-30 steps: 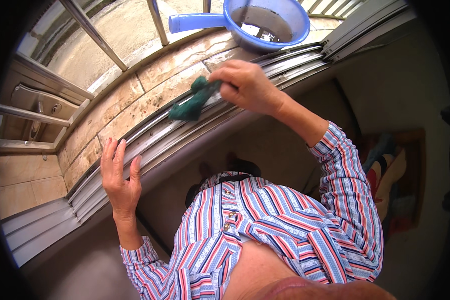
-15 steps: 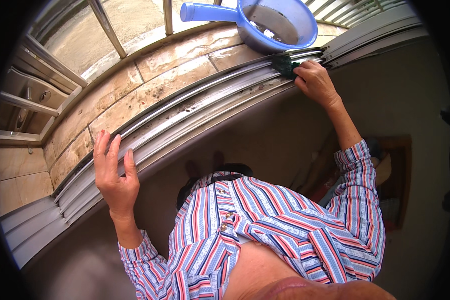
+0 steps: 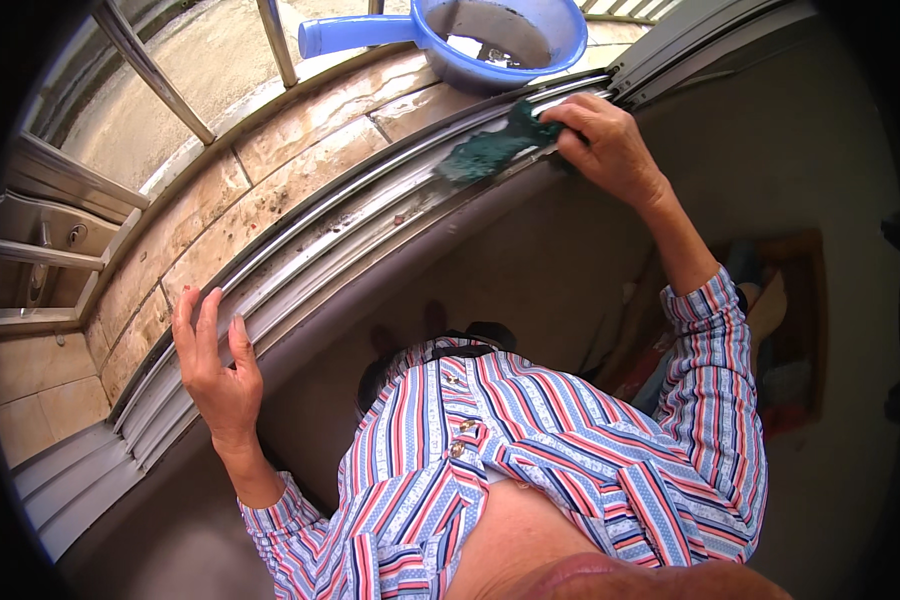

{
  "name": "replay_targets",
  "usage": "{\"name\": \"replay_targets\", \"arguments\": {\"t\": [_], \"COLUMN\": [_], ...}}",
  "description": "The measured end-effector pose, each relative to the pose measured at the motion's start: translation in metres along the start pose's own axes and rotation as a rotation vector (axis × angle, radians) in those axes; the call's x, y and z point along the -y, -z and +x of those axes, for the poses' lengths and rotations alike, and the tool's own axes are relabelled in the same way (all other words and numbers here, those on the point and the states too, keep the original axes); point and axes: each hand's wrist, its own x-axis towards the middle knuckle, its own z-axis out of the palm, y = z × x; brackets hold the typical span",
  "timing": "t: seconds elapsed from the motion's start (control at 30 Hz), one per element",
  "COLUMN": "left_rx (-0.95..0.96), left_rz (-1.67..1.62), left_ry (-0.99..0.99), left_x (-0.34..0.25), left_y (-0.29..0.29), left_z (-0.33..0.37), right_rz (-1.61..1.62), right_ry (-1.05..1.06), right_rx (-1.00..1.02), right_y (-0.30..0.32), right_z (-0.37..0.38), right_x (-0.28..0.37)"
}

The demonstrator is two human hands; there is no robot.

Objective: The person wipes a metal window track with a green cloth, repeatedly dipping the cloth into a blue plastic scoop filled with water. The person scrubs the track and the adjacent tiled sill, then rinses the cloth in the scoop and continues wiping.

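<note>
My right hand (image 3: 602, 142) pinches one end of a wet dark green cloth (image 3: 495, 148). The rest of the cloth trails leftward across the metal window track (image 3: 315, 225), its free end smeared by motion. Bits of dark dirt lie in the grooves to the left of the cloth. At the left part of the track my left hand (image 3: 217, 370) rests with its fingers apart, holding nothing. Just beyond the cloth, a blue dipper (image 3: 568, 40) with a long handle stands on the tiled ledge, dirty water inside.
Wet, soiled tiles (image 3: 300, 165) form the ledge beyond the track. Metal bars (image 3: 155, 75) run along its outer side, with a latch plate (image 3: 45, 240) at the far left. A window frame (image 3: 700, 40) rises at the track's right end. Dim floor lies on my side.
The cloth was bunched under my right hand and is now drawn out longer to the left over the track. The view has shifted a little; my left hand stays by the track.
</note>
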Motion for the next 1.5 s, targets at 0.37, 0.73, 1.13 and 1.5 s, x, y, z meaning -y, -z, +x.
{"name": "replay_targets", "arguments": {"t": [0.37,0.73,1.13,1.5], "left_rx": [-0.017,-0.009,0.023,-0.027], "left_rz": [0.002,0.004,0.043,0.046], "left_ry": [-0.03,-0.037,0.007,-0.002], "left_x": [0.001,0.0,0.001,0.003], "left_y": [-0.001,0.0,0.001,0.016], "left_z": [0.004,0.005,0.004,-0.012], "right_rz": [0.146,0.406,-0.127,0.508], "right_ry": [0.28,0.267,0.124,0.345], "right_rx": [0.107,-0.086,0.056,0.074], "right_y": [-0.077,-0.074,-0.055,-0.082], "right_z": [0.024,0.042,-0.004,0.073], "right_x": [0.086,0.095,0.023,0.152]}}
